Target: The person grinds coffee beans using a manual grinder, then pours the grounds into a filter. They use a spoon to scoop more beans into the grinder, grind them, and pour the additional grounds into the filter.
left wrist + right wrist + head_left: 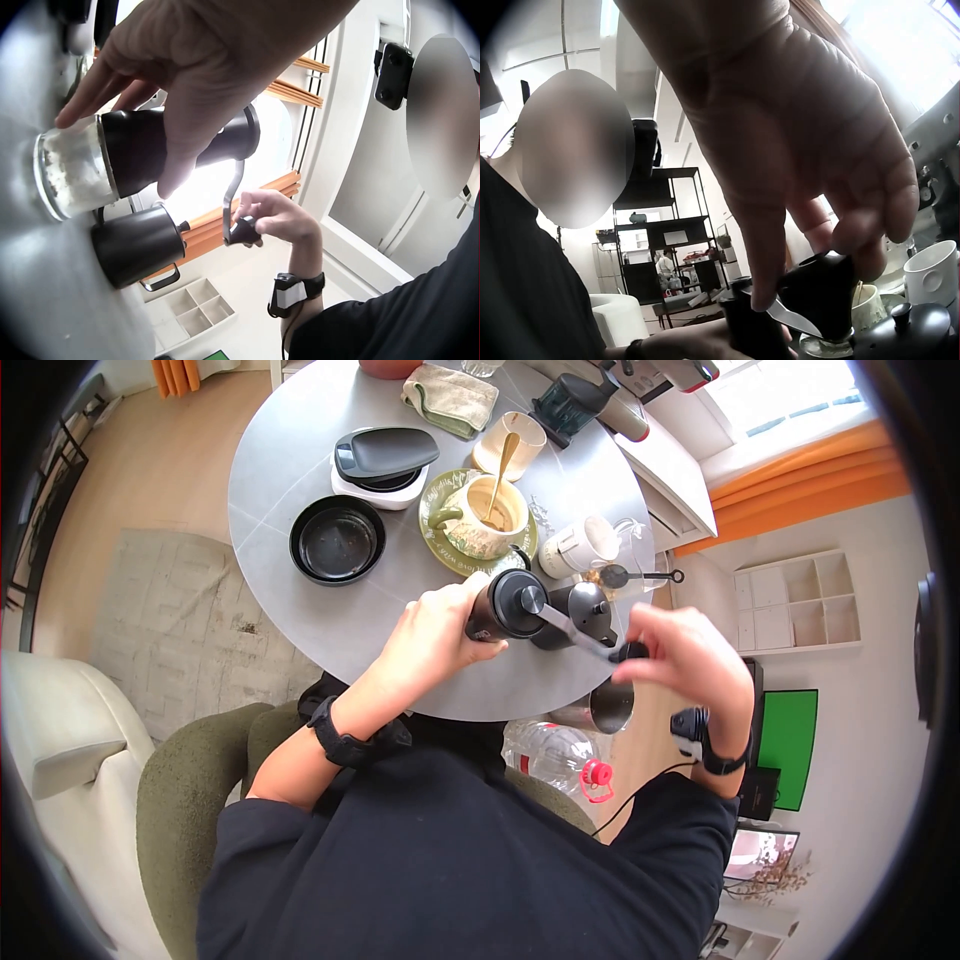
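Note:
A black hand coffee grinder [488, 610] stands at the near edge of the round table, and my left hand [432, 630] grips its body, fingers on one side and thumb on the other. Its clear lower jar [79, 166] shows on the tabletop in the left wrist view. From the top, a metal crank [572, 628] reaches out to the right. My right hand [692, 658] pinches the black knob [244, 230] at the crank's end. Close beside the grinder is a black lidded pot [142, 244] with a handle.
Behind the grinder, a cup [468, 538] with a gold spoon sits on a green saucer [433, 542]. A white mug [572, 552] and metal pitcher [606, 708] stand to the right. Black bowl [338, 542] at left; plastic bottle [550, 752] below the table edge.

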